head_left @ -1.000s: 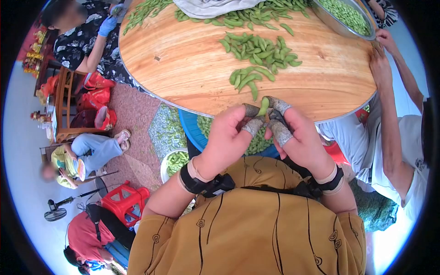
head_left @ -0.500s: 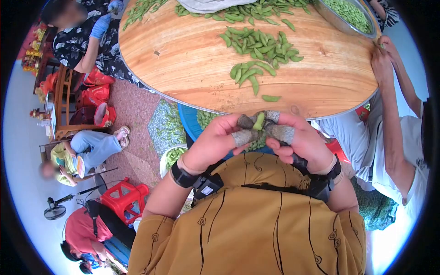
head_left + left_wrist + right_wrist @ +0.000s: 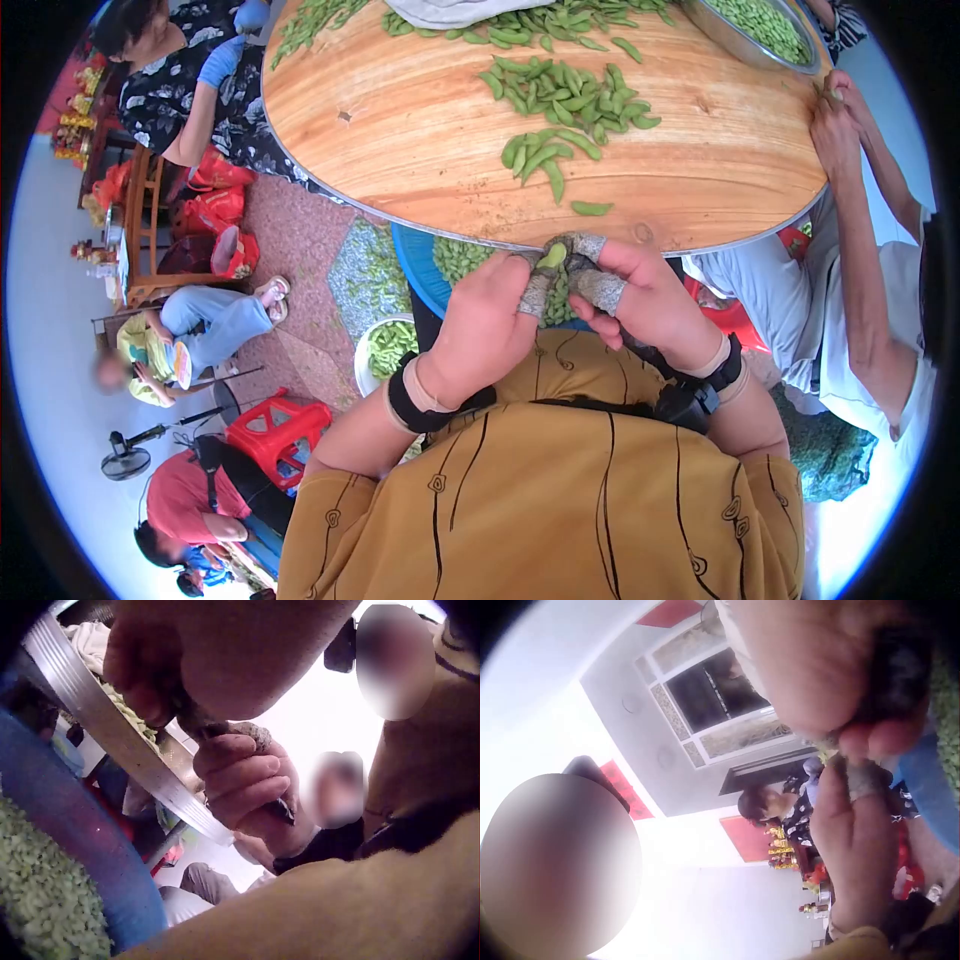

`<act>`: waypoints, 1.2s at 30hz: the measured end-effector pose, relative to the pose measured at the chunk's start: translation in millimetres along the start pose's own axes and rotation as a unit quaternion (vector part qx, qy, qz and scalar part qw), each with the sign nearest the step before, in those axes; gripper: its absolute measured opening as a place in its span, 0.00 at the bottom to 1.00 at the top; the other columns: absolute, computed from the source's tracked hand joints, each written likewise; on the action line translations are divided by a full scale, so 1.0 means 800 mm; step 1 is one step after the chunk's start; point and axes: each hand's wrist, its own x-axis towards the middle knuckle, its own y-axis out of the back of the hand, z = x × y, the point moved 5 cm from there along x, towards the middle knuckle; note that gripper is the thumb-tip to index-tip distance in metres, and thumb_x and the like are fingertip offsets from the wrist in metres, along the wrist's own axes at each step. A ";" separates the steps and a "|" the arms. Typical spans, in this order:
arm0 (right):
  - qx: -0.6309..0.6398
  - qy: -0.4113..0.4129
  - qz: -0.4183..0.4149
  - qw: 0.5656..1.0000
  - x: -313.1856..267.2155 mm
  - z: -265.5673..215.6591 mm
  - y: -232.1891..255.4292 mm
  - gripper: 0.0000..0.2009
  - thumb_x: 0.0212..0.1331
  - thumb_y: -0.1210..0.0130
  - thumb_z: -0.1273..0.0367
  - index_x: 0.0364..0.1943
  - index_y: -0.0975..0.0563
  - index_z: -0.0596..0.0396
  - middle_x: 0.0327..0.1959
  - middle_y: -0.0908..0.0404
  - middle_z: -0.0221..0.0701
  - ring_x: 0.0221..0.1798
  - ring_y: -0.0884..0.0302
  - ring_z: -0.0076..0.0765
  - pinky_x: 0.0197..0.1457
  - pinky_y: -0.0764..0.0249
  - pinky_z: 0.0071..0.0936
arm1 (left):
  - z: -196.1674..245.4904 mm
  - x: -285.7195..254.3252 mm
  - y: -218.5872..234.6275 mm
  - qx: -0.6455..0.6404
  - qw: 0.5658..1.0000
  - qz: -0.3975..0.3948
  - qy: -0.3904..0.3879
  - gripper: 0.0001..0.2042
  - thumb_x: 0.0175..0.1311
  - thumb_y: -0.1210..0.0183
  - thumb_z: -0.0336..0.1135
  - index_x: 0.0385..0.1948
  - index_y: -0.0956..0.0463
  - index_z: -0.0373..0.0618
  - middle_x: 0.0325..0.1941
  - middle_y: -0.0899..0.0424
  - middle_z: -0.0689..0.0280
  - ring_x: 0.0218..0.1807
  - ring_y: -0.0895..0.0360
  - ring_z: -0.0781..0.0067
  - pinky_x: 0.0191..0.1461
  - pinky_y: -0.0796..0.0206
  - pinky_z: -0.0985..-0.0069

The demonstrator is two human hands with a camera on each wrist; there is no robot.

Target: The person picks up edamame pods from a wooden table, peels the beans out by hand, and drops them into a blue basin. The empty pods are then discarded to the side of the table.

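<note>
Pod (image 3: 552, 257), pinched between left grip (image 3: 486, 315) and right grip (image 3: 655, 300), partly covered

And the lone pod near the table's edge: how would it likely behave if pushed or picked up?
The lone pod is probably light, being slim and small. Its elongated shape suggests it would slide or pivot more than roll across the smooth-looking tabletop. Its green skin hints it may be firm yet slightly bendy rather than floppy.

- Apparently a room in a home
- Wooden table (image 3: 400, 130) and red stool (image 3: 308, 418)
- Fan (image 3: 125, 462) near the stool
- Window (image 3: 697, 694), pale wall (image 3: 720, 915)
</note>
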 end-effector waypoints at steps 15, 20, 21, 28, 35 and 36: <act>-0.405 0.242 0.150 0.869 0.002 -0.003 -0.012 0.16 0.46 0.39 0.71 0.38 0.29 0.61 0.26 0.23 0.45 0.28 0.24 0.50 0.30 0.28 0.39 | -0.025 -0.031 -0.013 -0.267 0.932 -0.115 0.215 0.11 0.54 0.58 0.16 0.35 0.28 0.38 0.26 0.27 0.67 0.25 0.31 0.79 0.28 0.37 0.81; -0.503 0.232 0.149 0.819 0.005 0.003 -0.018 0.15 0.43 0.39 0.71 0.32 0.31 0.63 0.25 0.24 0.50 0.32 0.25 0.60 0.33 0.28 0.45 | -0.015 -0.036 0.001 -0.137 0.974 -0.132 0.121 0.12 0.48 0.54 0.18 0.36 0.28 0.35 0.27 0.26 0.57 0.28 0.26 0.62 0.32 0.33 0.71; -0.507 0.209 0.132 0.826 0.007 0.008 -0.016 0.14 0.44 0.39 0.70 0.32 0.31 0.63 0.24 0.24 0.49 0.31 0.24 0.59 0.33 0.28 0.46 | -0.019 -0.041 0.001 -0.142 0.969 -0.139 0.150 0.12 0.48 0.54 0.18 0.36 0.28 0.35 0.28 0.25 0.55 0.29 0.26 0.59 0.34 0.33 0.69; -0.544 0.120 0.109 0.823 0.000 0.008 -0.020 0.13 0.47 0.41 0.70 0.32 0.29 0.65 0.21 0.25 0.49 0.29 0.24 0.59 0.33 0.28 0.45 | -0.043 -0.060 -0.001 -0.278 0.901 -0.140 0.303 0.19 0.51 0.60 0.16 0.46 0.30 0.37 0.31 0.24 0.63 0.30 0.29 0.76 0.35 0.34 0.79; -0.117 -0.030 0.070 0.990 0.009 0.012 -0.007 0.07 0.54 0.44 0.73 0.37 0.22 0.59 0.21 0.23 0.29 0.19 0.26 0.25 0.22 0.33 0.22 | -0.029 -0.040 -0.010 -0.476 0.827 -0.085 0.287 0.16 0.57 0.59 0.15 0.47 0.39 0.40 0.33 0.24 0.63 0.30 0.29 0.79 0.34 0.34 0.82; -0.083 -0.024 0.051 0.995 0.010 0.016 -0.003 0.07 0.56 0.45 0.73 0.38 0.22 0.58 0.21 0.24 0.25 0.19 0.29 0.19 0.21 0.36 0.18 | -0.029 -0.038 -0.009 -0.476 0.827 -0.085 0.287 0.16 0.57 0.59 0.15 0.47 0.39 0.40 0.33 0.24 0.63 0.30 0.29 0.79 0.34 0.34 0.82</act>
